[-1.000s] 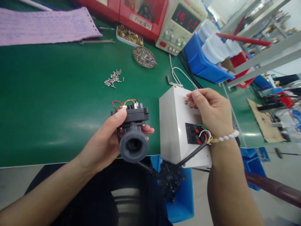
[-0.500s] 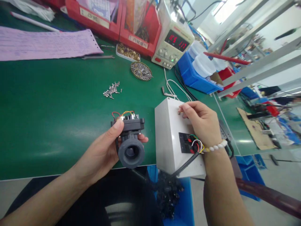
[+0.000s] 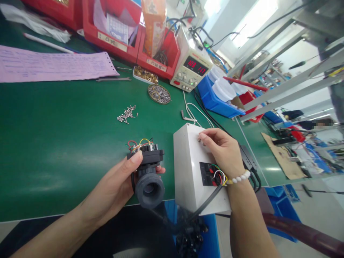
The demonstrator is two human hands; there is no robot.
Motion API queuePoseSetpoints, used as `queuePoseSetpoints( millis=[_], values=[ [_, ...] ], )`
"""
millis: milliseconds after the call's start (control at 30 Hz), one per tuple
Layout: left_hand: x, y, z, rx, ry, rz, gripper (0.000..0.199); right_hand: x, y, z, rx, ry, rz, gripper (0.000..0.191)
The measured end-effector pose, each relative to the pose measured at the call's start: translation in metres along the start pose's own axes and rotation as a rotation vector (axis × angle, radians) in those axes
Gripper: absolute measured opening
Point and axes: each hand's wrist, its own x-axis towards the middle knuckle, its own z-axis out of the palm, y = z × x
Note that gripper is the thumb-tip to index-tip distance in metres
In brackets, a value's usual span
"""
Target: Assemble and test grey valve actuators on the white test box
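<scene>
My left hand (image 3: 118, 182) is closed around a dark valve-like plastic unit (image 3: 149, 190), its round grey pipe opening facing me. Coloured wires (image 3: 142, 142) and small parts show along the unit's upper side. To its right stands a white metal box (image 3: 188, 172). My right hand (image 3: 221, 148) rests against the face of this box, thumb and forefinger pinching a small metal toggle switch (image 3: 199, 139). Below that hand, thin coloured wires from a black cable (image 3: 208, 200) run into a black terminal block (image 3: 205, 173) with red tabs.
Loose screws (image 3: 126, 114) lie on the green table (image 3: 67, 143). Behind them are a round dish of small metal parts (image 3: 159, 94), a tray of brass parts (image 3: 145, 75), red bins (image 3: 115, 43) and a lit power supply (image 3: 190, 64). A blue bin (image 3: 211, 233) sits below the edge.
The camera view has tilted up slightly, so everything appears lower. The power supply's red digits read differently. Both hands keep their hold.
</scene>
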Motion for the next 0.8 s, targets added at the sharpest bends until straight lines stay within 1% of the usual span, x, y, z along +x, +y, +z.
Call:
queuePoseSetpoints(
  millis=[300, 467, 600, 700, 800],
  values=[
    [-0.0016, 0.0014, 0.0006, 0.015, -0.003, -0.008, 0.046, 0.0001, -0.0031, -0.0006, 0.012, -0.012, 0.025, 0.025],
    [-0.0008, 0.0008, -0.0006, 0.019, -0.038, -0.006, 0.045, 0.0000, -0.0026, -0.0009, 0.020, -0.017, 0.036, 0.027],
    [-0.0005, 0.0009, -0.0020, 0.007, -0.023, -0.007, 0.046, 0.0000, -0.0028, -0.0017, 0.020, -0.022, 0.039, 0.027],
    [-0.0005, 0.0014, -0.0023, -0.004, -0.044, -0.003, 0.047, 0.0001, -0.0033, -0.0016, 0.022, -0.022, 0.037, 0.026],
    [-0.0014, 0.0025, -0.0006, -0.002, -0.023, -0.005, 0.047, 0.0001, -0.0036, -0.0011, 0.024, -0.019, 0.037, 0.026]
  ],
)
